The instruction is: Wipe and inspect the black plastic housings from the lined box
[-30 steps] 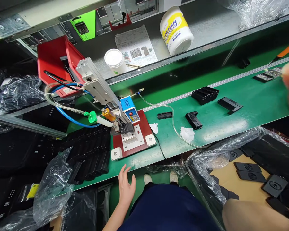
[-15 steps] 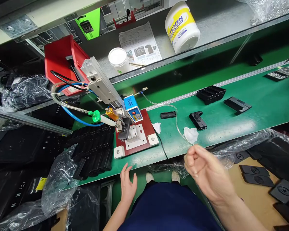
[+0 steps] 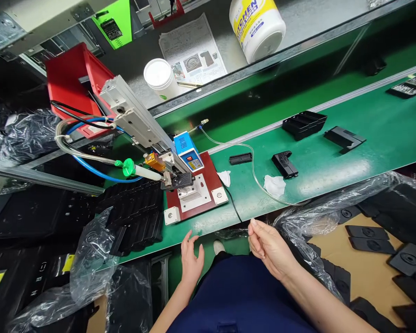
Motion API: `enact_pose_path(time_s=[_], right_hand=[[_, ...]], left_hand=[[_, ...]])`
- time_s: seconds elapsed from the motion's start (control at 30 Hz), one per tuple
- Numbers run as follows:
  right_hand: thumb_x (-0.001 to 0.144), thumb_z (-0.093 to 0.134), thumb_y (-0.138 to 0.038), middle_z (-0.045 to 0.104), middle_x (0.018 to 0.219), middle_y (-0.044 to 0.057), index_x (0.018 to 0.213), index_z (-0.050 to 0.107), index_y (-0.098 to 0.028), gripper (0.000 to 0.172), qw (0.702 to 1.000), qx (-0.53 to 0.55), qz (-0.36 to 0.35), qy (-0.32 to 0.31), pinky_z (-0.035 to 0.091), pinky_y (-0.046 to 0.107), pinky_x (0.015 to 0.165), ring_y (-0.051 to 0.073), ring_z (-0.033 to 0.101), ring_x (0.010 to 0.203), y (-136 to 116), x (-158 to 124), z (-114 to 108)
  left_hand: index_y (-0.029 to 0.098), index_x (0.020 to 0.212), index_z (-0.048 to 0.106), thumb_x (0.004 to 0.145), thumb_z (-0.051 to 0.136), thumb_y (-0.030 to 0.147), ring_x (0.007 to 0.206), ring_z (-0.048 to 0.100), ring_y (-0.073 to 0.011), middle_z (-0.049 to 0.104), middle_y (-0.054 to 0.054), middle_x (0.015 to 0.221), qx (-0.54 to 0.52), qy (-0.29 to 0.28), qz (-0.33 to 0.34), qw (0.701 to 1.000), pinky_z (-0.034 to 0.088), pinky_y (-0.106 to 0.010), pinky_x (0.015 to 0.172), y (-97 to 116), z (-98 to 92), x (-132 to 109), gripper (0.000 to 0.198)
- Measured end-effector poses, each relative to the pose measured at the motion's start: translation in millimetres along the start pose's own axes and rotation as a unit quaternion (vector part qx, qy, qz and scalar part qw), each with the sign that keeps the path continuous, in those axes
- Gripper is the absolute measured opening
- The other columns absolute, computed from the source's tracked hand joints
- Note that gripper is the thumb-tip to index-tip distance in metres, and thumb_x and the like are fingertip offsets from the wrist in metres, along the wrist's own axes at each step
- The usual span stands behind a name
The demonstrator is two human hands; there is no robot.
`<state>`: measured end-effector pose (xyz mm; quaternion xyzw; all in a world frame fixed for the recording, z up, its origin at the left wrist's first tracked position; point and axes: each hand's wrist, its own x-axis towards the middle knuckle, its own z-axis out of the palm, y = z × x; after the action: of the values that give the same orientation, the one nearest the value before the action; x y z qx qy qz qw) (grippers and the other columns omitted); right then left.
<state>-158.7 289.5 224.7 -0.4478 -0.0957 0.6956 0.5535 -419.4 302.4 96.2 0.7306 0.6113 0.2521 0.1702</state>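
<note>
My left hand point(image 3: 192, 259) hangs at the bench's front edge with its fingers apart and nothing in it. My right hand point(image 3: 268, 245) is in front of the bench, fingers curled and thumb tip against the index finger; I see nothing in it. Beyond my left hand stands a dispensing machine on a dark red base point(image 3: 190, 210). Its syringe point(image 3: 147, 172) with a green cap slants down to a black plastic part point(image 3: 180, 181) on the fixture. Two white push buttons sit on the base, the left button point(image 3: 172, 215) and the right button point(image 3: 219, 195); neither hand touches them.
Stacked black parts point(image 3: 138, 231) lie left of the machine. Right of it are white wipes point(image 3: 274, 185), black housings point(image 3: 284, 164) and a thin clear hose point(image 3: 254, 173). A carton point(image 3: 358, 268) at lower right holds black parts. Overhead, a shelf point(image 3: 225, 37) carries tubs and a sheet.
The black part at the syringe tip has turned from steeply tilted to nearly level. My right hand has moved left and lower in view, still curled. My left hand stays open. The view has shifted slightly.
</note>
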Motion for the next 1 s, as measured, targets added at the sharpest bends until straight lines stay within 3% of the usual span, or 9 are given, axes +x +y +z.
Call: enact_pose_path(time_s=[0.17, 0.43, 0.6, 0.67, 0.77, 0.83, 0.9, 0.93, 1.0], right_hand=[[0.077, 0.067, -0.059, 0.032, 0.037, -0.009, 0.062, 0.047, -0.018, 0.048, 1.000, 0.008, 0.006, 0.007, 0.011, 0.017, 0.035, 0.002, 0.017, 0.034, 1.3, 4.5, -0.8], [0.077, 0.063, -0.065, 0.028, 0.036, -0.009, 0.059, 0.044, -0.019, 0.054, 1.000, 0.011, 0.018, 0.009, 0.008, 0.017, 0.034, 0.003, 0.015, 0.034, 9.5, 11.5, -2.6], [0.076, 0.064, -0.066, 0.028, 0.037, -0.009, 0.059, 0.043, -0.019, 0.054, 0.999, -0.017, 0.032, 0.026, 0.008, 0.017, 0.034, 0.003, 0.014, 0.035, 12.2, 15.9, 4.2], [0.077, 0.061, -0.068, 0.028, 0.037, -0.009, 0.060, 0.043, -0.019, 0.054, 0.998, -0.046, 0.036, 0.028, 0.008, 0.018, 0.034, 0.004, 0.014, 0.035, 16.0, 18.0, 6.0], [0.084, 0.049, -0.067, 0.036, 0.041, -0.006, 0.065, 0.046, -0.020, 0.051, 0.983, -0.176, -0.003, 0.042, 0.018, 0.019, 0.036, 0.007, 0.023, 0.035, 24.1, 25.3, 5.0], [0.090, 0.044, -0.059, 0.055, 0.056, 0.001, 0.073, 0.053, -0.020, 0.044, 0.931, -0.348, -0.096, 0.050, 0.037, 0.024, 0.046, 0.012, 0.045, 0.048, 28.7, 34.9, 3.2], [0.093, 0.042, -0.048, 0.067, 0.091, 0.009, 0.087, 0.059, -0.020, 0.034, 0.817, -0.532, -0.217, 0.044, 0.048, 0.036, 0.074, 0.022, 0.059, 0.084, 31.5, 49.0, 3.3], [0.094, 0.041, -0.043, 0.064, 0.111, 0.011, 0.096, 0.061, -0.019, 0.031, 0.748, -0.608, -0.263, 0.038, 0.045, 0.041, 0.086, 0.026, 0.055, 0.103, 32.3, 57.4, 4.5], [0.094, 0.039, -0.035, 0.049, 0.136, 0.011, 0.112, 0.059, -0.018, 0.032, 0.619, -0.724, -0.303, 0.031, 0.039, 0.046, 0.096, 0.031, 0.039, 0.126, 33.5, 76.1, 9.5]], left_hand=[[0.020, 0.105, 0.060, 0.086, 0.049, 0.024, 0.120, 0.051, -0.0274, 0.051, -0.014, 0.128, -0.008, -0.009, -0.008, 1.000, 0.052, -0.044, 0.088, 0.5, 2.7, -1.0, 0.022], [0.019, 0.104, 0.059, 0.086, 0.049, 0.023, 0.118, 0.051, -0.0280, 0.049, -0.015, 0.129, -0.051, -0.019, -0.033, 0.998, 0.054, -0.028, 0.056, -2.8, 5.3, 0.9, 0.021], [0.018, 0.105, 0.059, 0.086, 0.050, 0.021, 0.117, 0.051, -0.0278, 0.051, -0.016, 0.127, -0.057, -0.005, -0.026, 0.998, 0.052, -0.026, 0.052, -6.9, 10.6, 3.6, 0.021], [0.019, 0.105, 0.058, 0.086, 0.049, 0.021, 0.116, 0.052, -0.0268, 0.051, -0.015, 0.127, -0.049, 0.004, -0.017, 0.999, 0.055, -0.030, 0.060, -9.3, 13.1, 4.4, 0.021], [0.018, 0.106, 0.057, 0.086, 0.049, 0.020, 0.117, 0.052, -0.0259, 0.054, -0.014, 0.124, -0.019, 0.033, 0.017, 0.999, 0.051, -0.043, 0.087, -13.8, 13.0, 7.5, 0.021], [0.017, 0.110, 0.056, 0.086, 0.050, 0.020, 0.120, 0.051, -0.0267, 0.055, -0.015, 0.124, 0.009, 0.062, 0.034, 0.997, 0.044, -0.046, 0.097, -18.0, 7.7, 13.7, 0.025], [0.016, 0.115, 0.053, 0.086, 0.050, 0.022, 0.123, 0.048, -0.0288, 0.055, -0.016, 0.126, 0.049, 0.098, 0.030, 0.993, 0.040, -0.048, 0.099, -24.0, -2.1, 24.4, 0.030], [0.015, 0.118, 0.052, 0.086, 0.051, 0.023, 0.125, 0.046, -0.0301, 0.055, -0.017, 0.127, 0.071, 0.118, 0.024, 0.990, 0.038, -0.048, 0.099, -27.9, -8.1, 31.3, 0.033], [0.014, 0.123, 0.049, 0.086, 0.052, 0.026, 0.129, 0.042, -0.0320, 0.053, -0.018, 0.131, 0.108, 0.139, 0.014, 0.984, 0.034, -0.049, 0.102, -37.4, -20.2, 46.3, 0.039]])
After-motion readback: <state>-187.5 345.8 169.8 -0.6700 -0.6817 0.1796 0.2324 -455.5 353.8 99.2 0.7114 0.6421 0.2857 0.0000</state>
